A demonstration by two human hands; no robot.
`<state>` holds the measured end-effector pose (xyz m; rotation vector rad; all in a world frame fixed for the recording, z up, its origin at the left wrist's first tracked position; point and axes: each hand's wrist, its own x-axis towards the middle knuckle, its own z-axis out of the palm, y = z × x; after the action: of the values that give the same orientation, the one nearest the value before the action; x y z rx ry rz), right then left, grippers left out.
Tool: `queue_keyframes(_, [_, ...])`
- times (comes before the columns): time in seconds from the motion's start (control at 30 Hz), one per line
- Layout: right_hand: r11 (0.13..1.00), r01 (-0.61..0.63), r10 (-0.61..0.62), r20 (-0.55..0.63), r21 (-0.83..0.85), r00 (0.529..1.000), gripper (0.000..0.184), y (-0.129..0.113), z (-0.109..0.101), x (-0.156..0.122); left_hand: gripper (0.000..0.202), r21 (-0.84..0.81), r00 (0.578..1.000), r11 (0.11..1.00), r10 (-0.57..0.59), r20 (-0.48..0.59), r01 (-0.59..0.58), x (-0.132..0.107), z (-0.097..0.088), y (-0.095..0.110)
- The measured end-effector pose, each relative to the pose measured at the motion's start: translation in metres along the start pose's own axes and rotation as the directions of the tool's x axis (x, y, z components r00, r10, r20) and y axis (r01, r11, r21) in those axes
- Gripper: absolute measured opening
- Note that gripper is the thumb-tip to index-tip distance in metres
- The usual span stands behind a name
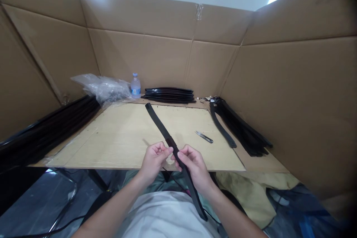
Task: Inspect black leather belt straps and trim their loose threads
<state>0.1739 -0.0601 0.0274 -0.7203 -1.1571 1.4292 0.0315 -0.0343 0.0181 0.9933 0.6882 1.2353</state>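
Observation:
A long black strap [161,128] runs from the far middle of the wooden board [122,137] toward me and down past the table's front edge. My left hand [154,161] and my right hand [193,167] both pinch it near its middle, above the board's front edge, fingertips close together. The strap's far end rests on the board; its near end hangs over my lap.
Small metal snips [204,137] lie right of the strap. Piles of black straps lie at the left [47,130], back [169,95] and right [242,128]. A water bottle [135,86] and crumpled plastic bag [103,87] stand at the back. Cardboard walls [292,93] enclose the table.

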Motion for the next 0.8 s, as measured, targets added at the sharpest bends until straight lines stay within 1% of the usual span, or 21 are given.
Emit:
queue_keyframes(0.1, [0.997, 0.006, -0.007, -0.014, -0.071, 1.000, 0.022, 0.002, -0.001, 0.001, 0.030, -0.018, 0.999, 0.999, 0.039, 0.009, -0.039, 0.002, -0.003, -0.002])
queue_keyframes(0.17, [0.998, -0.016, 0.016, -0.006, -0.067, 1.000, 0.030, 0.003, -0.001, 0.002, 0.032, -0.023, 0.998, 0.999, 0.036, 0.044, -0.035, 0.003, -0.005, -0.002])
queue_keyframes(0.2, [0.998, -0.040, 0.041, 0.016, -0.053, 0.999, 0.038, 0.004, -0.002, 0.003, 0.033, -0.022, 0.997, 1.000, 0.015, 0.075, -0.013, 0.002, -0.005, -0.002])
queue_keyframes(0.27, [0.990, -0.132, 0.136, 0.119, -0.039, 0.983, 0.051, 0.003, -0.005, 0.003, 0.037, -0.028, 0.990, 0.999, -0.039, 0.137, 0.043, 0.001, -0.006, -0.001])
queue_keyframes(0.3, [0.980, -0.194, 0.199, 0.198, -0.045, 0.960, 0.054, 0.002, -0.009, 0.003, 0.039, -0.046, 0.987, 0.997, -0.051, 0.154, 0.058, 0.000, -0.007, 0.000])
queue_keyframes(0.33, [0.965, -0.256, 0.261, 0.284, -0.057, 0.922, 0.054, 0.001, -0.013, 0.004, 0.040, -0.067, 0.986, 0.996, -0.050, 0.157, 0.061, -0.001, -0.008, 0.002])
queue_keyframes(0.37, [0.946, -0.317, 0.320, 0.372, -0.070, 0.872, 0.052, 0.000, -0.018, 0.004, 0.040, -0.089, 0.988, 0.995, -0.038, 0.148, 0.051, -0.001, -0.010, 0.004])
queue_keyframes(0.43, [0.900, -0.424, 0.410, 0.523, -0.099, 0.747, 0.044, -0.002, -0.028, 0.005, 0.041, -0.120, 0.995, 0.993, -0.007, 0.100, 0.019, 0.000, -0.016, 0.008])
queue_keyframes(0.47, [0.880, -0.458, 0.439, 0.573, -0.121, 0.692, 0.041, -0.002, -0.032, 0.006, 0.042, -0.125, 0.997, 0.992, 0.005, 0.076, 0.005, 0.001, -0.021, 0.010])
queue_keyframes(0.5, [0.867, -0.476, 0.460, 0.602, -0.147, 0.653, 0.038, -0.003, -0.035, 0.006, 0.042, -0.125, 0.998, 0.992, 0.015, 0.053, -0.008, 0.003, -0.025, 0.013])
queue_keyframes(0.53, [0.863, -0.475, 0.473, 0.609, -0.174, 0.636, 0.037, -0.003, -0.038, 0.007, 0.042, -0.118, 0.999, 0.993, 0.021, 0.045, -0.016, 0.006, -0.030, 0.015])
queue_keyframes(0.57, [0.865, -0.460, 0.480, 0.598, -0.200, 0.642, 0.036, -0.004, -0.038, 0.008, 0.042, -0.101, 0.999, 0.995, 0.029, 0.045, -0.025, 0.009, -0.035, 0.018])
queue_keyframes(0.67, [0.875, -0.400, 0.485, 0.496, -0.274, 0.720, 0.035, -0.009, -0.036, 0.009, 0.040, -0.019, 0.998, 0.999, 0.040, 0.045, -0.039, 0.016, -0.044, 0.024])
queue_keyframes(0.73, [0.863, -0.380, 0.497, 0.422, -0.335, 0.758, 0.036, -0.012, -0.035, 0.010, 0.039, 0.057, 1.000, 0.998, 0.012, 0.028, -0.013, 0.020, -0.047, 0.026])
queue_keyframes(0.8, [0.846, -0.362, 0.505, 0.371, -0.390, 0.780, 0.037, -0.014, -0.034, 0.011, 0.037, 0.124, 0.999, 0.992, -0.034, 0.019, 0.032, 0.023, -0.049, 0.025])
